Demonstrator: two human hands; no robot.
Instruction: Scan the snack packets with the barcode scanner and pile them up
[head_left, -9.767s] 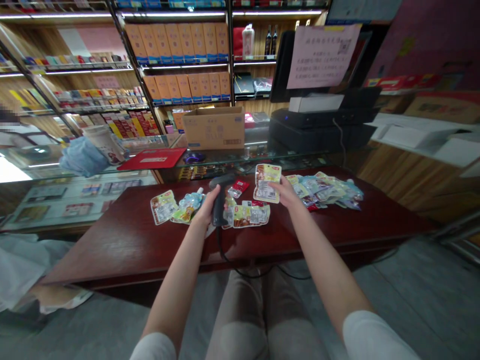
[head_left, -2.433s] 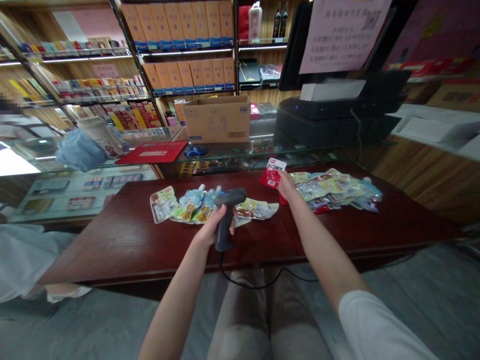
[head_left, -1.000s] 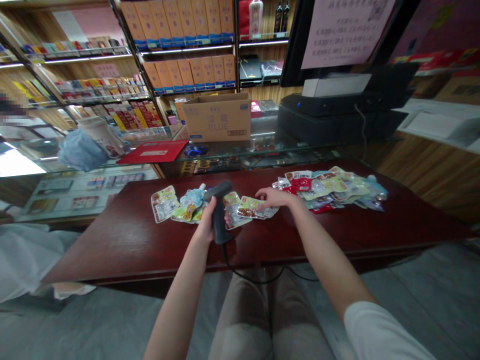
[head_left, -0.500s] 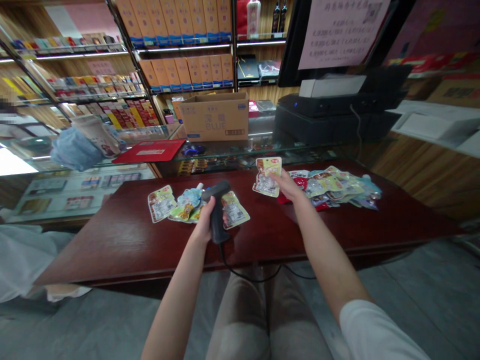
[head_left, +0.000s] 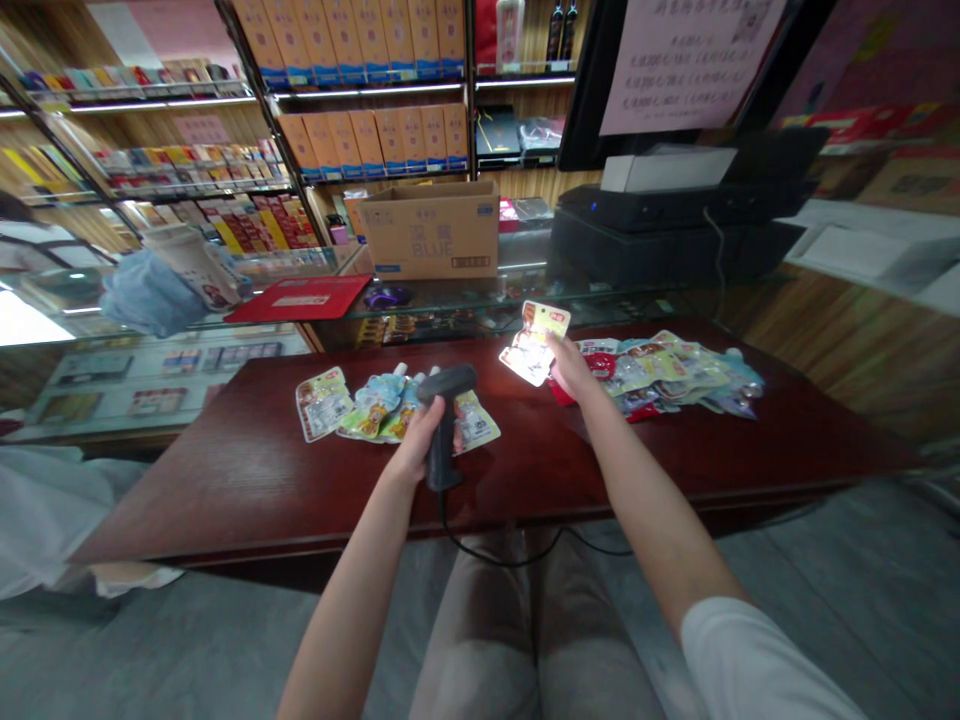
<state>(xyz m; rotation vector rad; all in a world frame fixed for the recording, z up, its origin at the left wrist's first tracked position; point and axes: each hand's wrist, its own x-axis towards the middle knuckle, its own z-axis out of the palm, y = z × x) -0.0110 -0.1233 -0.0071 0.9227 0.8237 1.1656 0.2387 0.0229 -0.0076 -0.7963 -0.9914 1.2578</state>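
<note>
My left hand [head_left: 421, 440] is wrapped round the handle of a black barcode scanner [head_left: 442, 430], its head turned toward the right. In my right hand [head_left: 571, 370] is a small yellow-and-silver snack packet [head_left: 536, 343], pinched at its right edge above the table and lit brightly. Behind and beside the scanner lie several snack pouches [head_left: 379, 405], blue-and-green ones among them, with a pale packet [head_left: 324, 404] at their left and another packet [head_left: 477, 420] partly hidden by my left hand. A heap of snack packets [head_left: 667, 370] lies just right of my right hand.
The dark red table [head_left: 247, 480] spans the front. The scanner's cable [head_left: 495, 562] hangs over its near edge. On the glass counter behind stand a cardboard box [head_left: 431, 235], a red folder [head_left: 300, 298], a purple mouse [head_left: 387, 296] and a black machine [head_left: 667, 235].
The scanner has moved slightly right in my left hand. My right hand has tilted the packet and shifted it slightly up; the packet is now brightly lit.
</note>
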